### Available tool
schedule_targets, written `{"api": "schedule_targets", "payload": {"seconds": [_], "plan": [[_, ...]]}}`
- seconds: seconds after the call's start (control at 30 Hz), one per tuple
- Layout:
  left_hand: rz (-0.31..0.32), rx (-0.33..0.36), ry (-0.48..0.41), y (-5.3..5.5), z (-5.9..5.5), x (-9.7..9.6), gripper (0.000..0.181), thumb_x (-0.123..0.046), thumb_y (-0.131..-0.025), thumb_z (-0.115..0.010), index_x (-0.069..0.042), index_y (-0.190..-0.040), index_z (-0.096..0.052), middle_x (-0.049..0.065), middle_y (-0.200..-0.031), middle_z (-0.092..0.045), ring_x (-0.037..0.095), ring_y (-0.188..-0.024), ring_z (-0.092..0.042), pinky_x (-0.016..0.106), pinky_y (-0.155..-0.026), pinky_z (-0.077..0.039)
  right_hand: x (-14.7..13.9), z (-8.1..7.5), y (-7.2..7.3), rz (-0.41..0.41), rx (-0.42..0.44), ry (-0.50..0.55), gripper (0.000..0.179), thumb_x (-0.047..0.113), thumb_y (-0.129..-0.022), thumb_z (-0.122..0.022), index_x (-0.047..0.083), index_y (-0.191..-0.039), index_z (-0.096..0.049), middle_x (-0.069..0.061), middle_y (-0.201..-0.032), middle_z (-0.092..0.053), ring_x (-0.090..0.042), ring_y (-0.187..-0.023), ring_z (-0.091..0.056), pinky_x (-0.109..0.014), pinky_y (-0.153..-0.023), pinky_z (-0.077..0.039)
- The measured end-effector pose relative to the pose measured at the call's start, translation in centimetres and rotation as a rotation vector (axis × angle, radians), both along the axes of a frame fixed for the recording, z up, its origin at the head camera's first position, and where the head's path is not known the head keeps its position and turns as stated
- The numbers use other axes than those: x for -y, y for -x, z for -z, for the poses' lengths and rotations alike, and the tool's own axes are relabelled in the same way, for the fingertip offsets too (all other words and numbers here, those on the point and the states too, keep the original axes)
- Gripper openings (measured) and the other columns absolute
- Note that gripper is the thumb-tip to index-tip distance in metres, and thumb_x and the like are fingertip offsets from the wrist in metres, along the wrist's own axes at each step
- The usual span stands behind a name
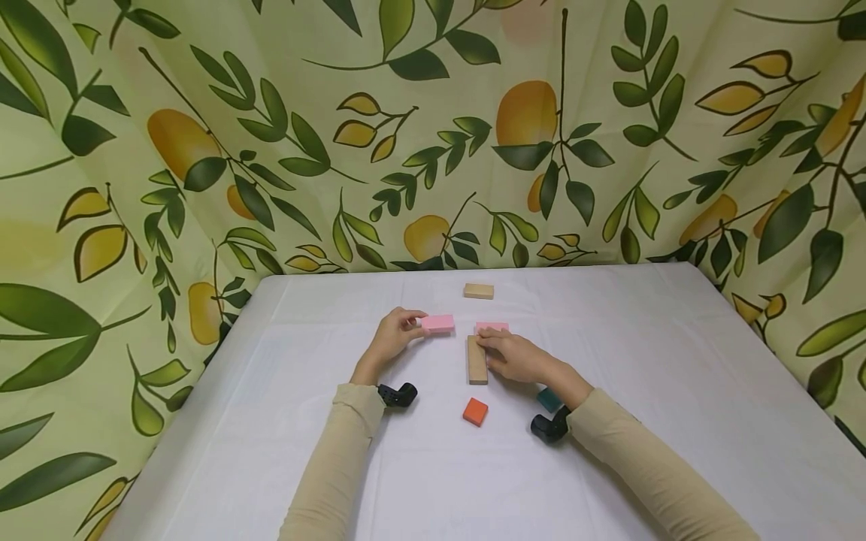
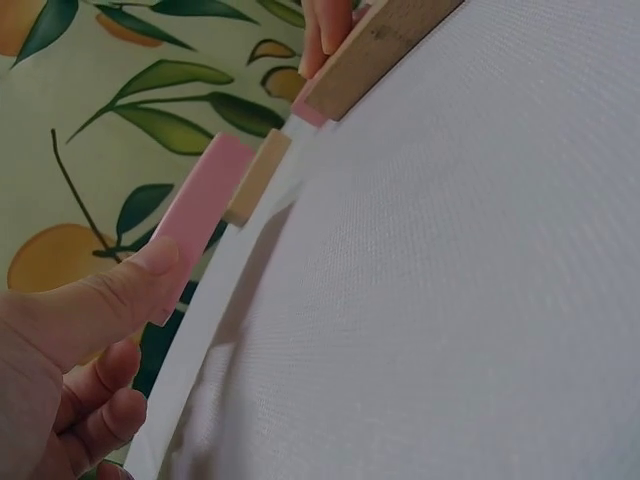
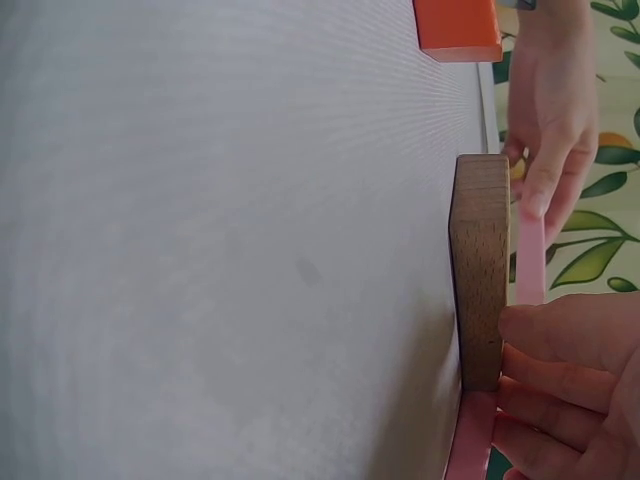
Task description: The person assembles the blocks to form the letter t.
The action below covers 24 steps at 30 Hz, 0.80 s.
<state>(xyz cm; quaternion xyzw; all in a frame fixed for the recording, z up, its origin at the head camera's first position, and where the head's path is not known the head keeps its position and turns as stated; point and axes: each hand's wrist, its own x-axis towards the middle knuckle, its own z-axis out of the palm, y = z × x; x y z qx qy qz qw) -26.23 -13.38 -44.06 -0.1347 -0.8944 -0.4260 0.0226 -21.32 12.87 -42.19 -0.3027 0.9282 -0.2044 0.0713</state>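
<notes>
My left hand (image 1: 395, 336) pinches a pink rectangular block (image 1: 440, 324) by its left end, thumb against one face. In the left wrist view, this pink block (image 2: 205, 195) is held up off the white cloth. My right hand (image 1: 519, 356) touches a plain wooden block (image 1: 476, 367) near its far end, its fingertips resting at the edge. A second pink block (image 1: 497, 327) lies crosswise at that far end, partly covered by the right fingers. In the right wrist view, the wooden block (image 3: 482, 270) and the second pink block (image 3: 471, 440) meet end to side.
Another wooden block (image 1: 479, 291) lies near the table's back edge. An orange square block (image 1: 476, 412) sits nearer the front, and a teal block (image 1: 549, 399) is partly hidden beneath the right wrist. A leaf-patterned curtain (image 1: 433, 150) hangs behind the white-covered table (image 1: 304, 451).
</notes>
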Motion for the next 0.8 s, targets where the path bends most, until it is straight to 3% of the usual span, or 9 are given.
{"api": "schedule_targets", "payload": {"seconds": [0.8], "plan": [[0.016,0.028,0.007,0.1,0.2,-1.3,0.032,-0.013,-0.083,-0.074,-0.004,-0.113,-0.069,0.012,-0.091,-0.057,0.017,-0.081,-0.048,0.022,-0.071,-0.036,0.3,0.0,-0.1,0.040,0.022,-0.009,0.047,0.013,-0.093,-0.060,-0.003,-0.136,-0.051,-0.020,-0.149,-0.044,-0.037,-0.141,-0.040,-0.051,-0.114,-0.037]]}}
